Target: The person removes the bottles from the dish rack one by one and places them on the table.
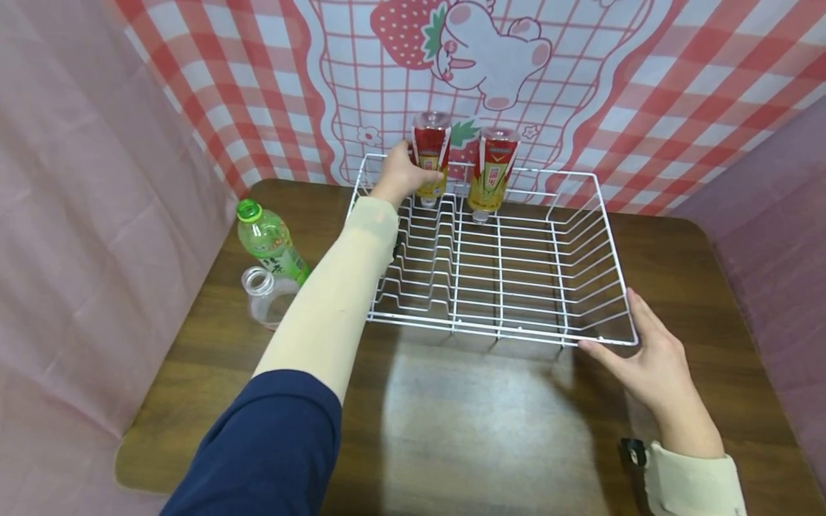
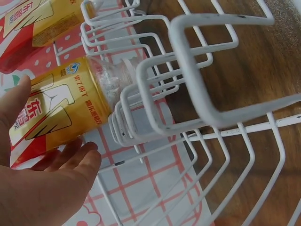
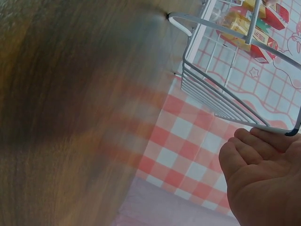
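Observation:
A white wire dish rack [image 1: 510, 269] stands on the wooden table. Two clear plastic drink bottles with red-and-yellow labels are upside down along its back side. My left hand [image 1: 401, 174] holds the left drink bottle [image 1: 431, 154], thumb in front and fingers behind; its neck [image 2: 120, 77] sits by the rack's wire loops in the left wrist view. Just to its right leans the other drink bottle [image 1: 493, 172], untouched. At the rack's front right corner, my right hand [image 1: 658, 365] holds the rim between thumb and fingers. The right wrist view shows those fingers [image 3: 256, 150] against the wire, thumb hidden.
Left of the rack stands a green-capped bottle [image 1: 271, 240] with a green label. An uncapped clear bottle [image 1: 271, 294] is in front of it, partly behind my left forearm. A red-and-white checked cloth [image 1: 703, 93] hangs behind the table [image 1: 477, 423], with pinkish curtains at both sides.

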Motion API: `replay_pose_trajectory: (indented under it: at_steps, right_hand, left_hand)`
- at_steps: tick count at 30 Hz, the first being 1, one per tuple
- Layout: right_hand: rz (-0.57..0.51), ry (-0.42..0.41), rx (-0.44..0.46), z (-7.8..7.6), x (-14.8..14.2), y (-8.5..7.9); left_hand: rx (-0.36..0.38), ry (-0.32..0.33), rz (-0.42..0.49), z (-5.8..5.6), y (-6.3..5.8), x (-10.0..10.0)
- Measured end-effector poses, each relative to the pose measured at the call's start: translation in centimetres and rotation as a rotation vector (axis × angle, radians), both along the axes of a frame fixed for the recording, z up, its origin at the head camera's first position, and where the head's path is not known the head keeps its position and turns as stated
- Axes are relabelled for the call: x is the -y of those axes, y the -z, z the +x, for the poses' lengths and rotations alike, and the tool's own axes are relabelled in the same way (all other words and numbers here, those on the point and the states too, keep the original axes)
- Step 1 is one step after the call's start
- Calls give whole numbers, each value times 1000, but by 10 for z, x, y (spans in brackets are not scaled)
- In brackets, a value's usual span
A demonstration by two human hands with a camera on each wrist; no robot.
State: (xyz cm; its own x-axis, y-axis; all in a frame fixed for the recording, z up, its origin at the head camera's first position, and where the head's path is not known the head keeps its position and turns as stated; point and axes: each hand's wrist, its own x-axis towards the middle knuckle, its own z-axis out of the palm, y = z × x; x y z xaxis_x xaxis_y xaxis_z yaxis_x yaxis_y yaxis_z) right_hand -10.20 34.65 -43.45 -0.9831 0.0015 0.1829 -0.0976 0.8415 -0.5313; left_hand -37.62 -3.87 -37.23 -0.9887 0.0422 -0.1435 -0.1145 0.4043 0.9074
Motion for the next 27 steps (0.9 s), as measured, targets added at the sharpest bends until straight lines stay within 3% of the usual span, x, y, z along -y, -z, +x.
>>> replay_pose_trajectory:
  at_steps: [7, 27]
  right_hand:
    - [-2, 1, 9, 0, 2, -2]
    - [-4, 7, 27, 1, 0, -1]
  left_hand:
    - [-5, -8, -41, -2, 3, 0]
    - [-9, 13, -42, -2, 8, -1]
